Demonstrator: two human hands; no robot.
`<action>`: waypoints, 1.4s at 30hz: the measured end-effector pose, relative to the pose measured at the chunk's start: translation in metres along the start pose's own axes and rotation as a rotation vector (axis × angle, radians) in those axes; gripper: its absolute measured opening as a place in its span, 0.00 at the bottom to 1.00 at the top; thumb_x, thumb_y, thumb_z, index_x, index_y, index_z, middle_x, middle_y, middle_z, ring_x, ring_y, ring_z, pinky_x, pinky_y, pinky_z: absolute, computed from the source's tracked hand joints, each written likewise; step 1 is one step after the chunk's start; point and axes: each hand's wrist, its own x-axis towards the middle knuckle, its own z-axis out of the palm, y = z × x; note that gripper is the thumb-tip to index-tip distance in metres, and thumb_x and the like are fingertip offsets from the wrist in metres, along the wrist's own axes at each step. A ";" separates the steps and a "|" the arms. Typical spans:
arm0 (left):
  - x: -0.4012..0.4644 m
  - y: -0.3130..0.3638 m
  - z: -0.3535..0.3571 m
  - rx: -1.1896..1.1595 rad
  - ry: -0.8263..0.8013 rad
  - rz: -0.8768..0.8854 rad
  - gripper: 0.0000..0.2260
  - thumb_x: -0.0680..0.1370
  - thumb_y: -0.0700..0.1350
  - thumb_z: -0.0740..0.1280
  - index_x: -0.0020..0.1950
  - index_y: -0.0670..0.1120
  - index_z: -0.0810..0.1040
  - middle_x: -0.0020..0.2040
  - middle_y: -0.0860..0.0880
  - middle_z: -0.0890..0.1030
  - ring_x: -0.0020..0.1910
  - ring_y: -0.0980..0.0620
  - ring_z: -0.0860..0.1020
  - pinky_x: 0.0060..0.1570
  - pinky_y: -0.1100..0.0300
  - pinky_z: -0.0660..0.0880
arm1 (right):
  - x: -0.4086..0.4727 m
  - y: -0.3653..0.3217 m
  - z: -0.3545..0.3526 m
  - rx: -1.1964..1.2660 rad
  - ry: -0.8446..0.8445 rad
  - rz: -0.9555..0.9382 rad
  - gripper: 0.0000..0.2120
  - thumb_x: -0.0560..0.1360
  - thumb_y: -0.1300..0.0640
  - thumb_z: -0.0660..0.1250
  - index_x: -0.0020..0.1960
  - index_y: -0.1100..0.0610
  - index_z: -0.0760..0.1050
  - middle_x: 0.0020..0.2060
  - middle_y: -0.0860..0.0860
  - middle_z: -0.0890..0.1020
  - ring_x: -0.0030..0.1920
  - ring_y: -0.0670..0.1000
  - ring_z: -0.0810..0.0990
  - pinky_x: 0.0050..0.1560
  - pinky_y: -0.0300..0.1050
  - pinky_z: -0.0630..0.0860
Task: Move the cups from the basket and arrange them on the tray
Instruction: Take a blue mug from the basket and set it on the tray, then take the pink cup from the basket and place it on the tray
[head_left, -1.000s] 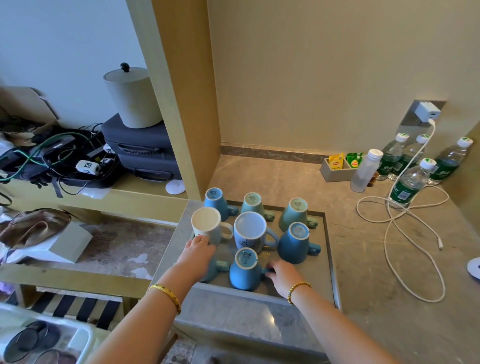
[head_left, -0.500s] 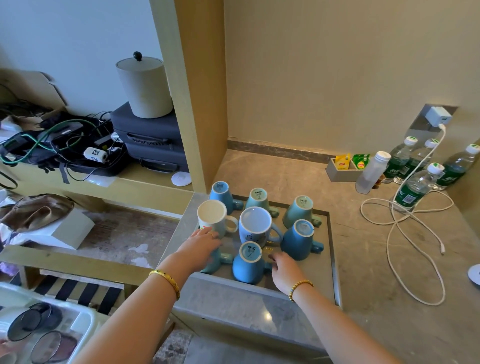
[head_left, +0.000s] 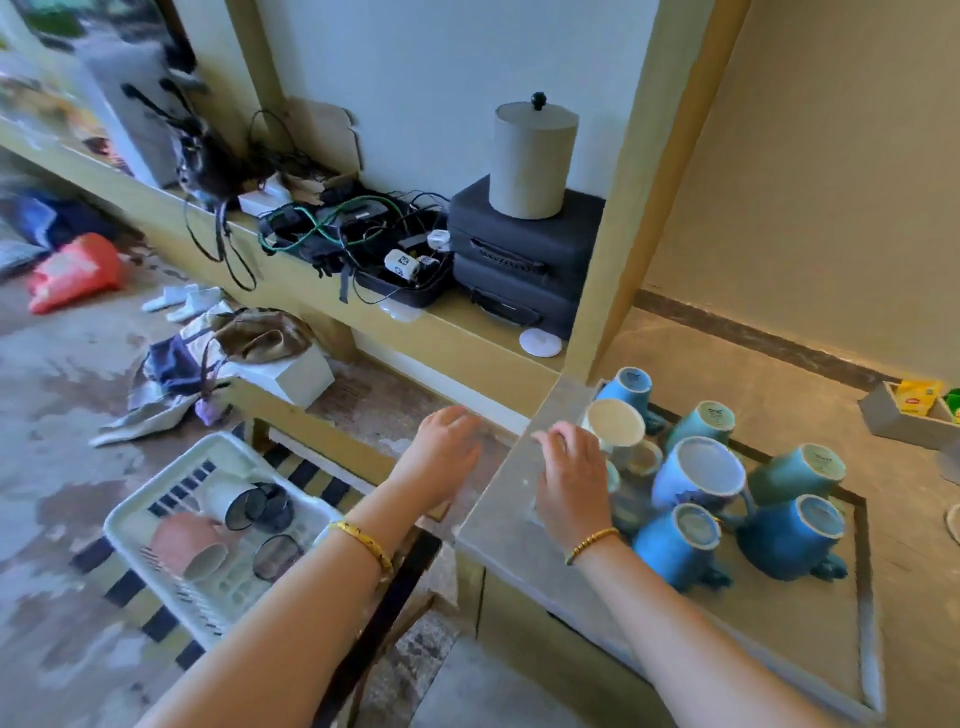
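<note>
Several blue and teal cups (head_left: 698, 478) stand upside down on the grey tray (head_left: 810, 629) at the right, with a white cup (head_left: 615, 428) among them. My right hand (head_left: 574, 478) hovers over the tray's left rim, fingers apart, holding nothing. My left hand (head_left: 447, 449) is off the tray, out in the air to its left, also empty. Down at the lower left sits the white basket (head_left: 156, 493). In it lie a white cup (head_left: 228, 501), a pink cup (head_left: 189, 545) and dark glass lids.
A wooden post (head_left: 639, 208) rises just behind the tray. A bench shelf holds black cases (head_left: 519, 260), a grey canister (head_left: 532, 156) and a tangle of cables (head_left: 353, 234). A tea box (head_left: 904, 410) sits at the far right. Clothes and bags litter the floor.
The view has swung left and down, bringing the basket into sight. Both hands have come off the cups on the tray; my left hand has moved out to the left of the tray.
</note>
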 end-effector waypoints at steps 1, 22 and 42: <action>-0.009 -0.021 -0.010 -0.022 0.022 -0.054 0.17 0.79 0.45 0.60 0.69 0.47 0.70 0.71 0.46 0.66 0.71 0.45 0.62 0.70 0.52 0.60 | 0.001 -0.022 0.012 0.021 -0.035 -0.034 0.17 0.62 0.73 0.65 0.49 0.62 0.79 0.44 0.60 0.79 0.45 0.59 0.76 0.48 0.47 0.71; -0.154 -0.344 -0.072 -0.363 -0.060 -0.825 0.19 0.81 0.43 0.56 0.71 0.44 0.65 0.69 0.43 0.70 0.67 0.46 0.70 0.62 0.59 0.67 | -0.033 -0.290 0.248 0.009 -0.953 -0.400 0.21 0.78 0.61 0.55 0.71 0.56 0.57 0.69 0.55 0.62 0.69 0.55 0.61 0.68 0.47 0.63; -0.083 -0.497 -0.001 -0.864 0.177 -1.357 0.23 0.80 0.43 0.52 0.76 0.45 0.54 0.73 0.43 0.63 0.53 0.52 0.71 0.43 0.63 0.68 | -0.002 -0.364 0.469 -0.025 -1.497 -0.480 0.28 0.79 0.58 0.55 0.74 0.54 0.44 0.71 0.60 0.60 0.57 0.61 0.75 0.53 0.54 0.75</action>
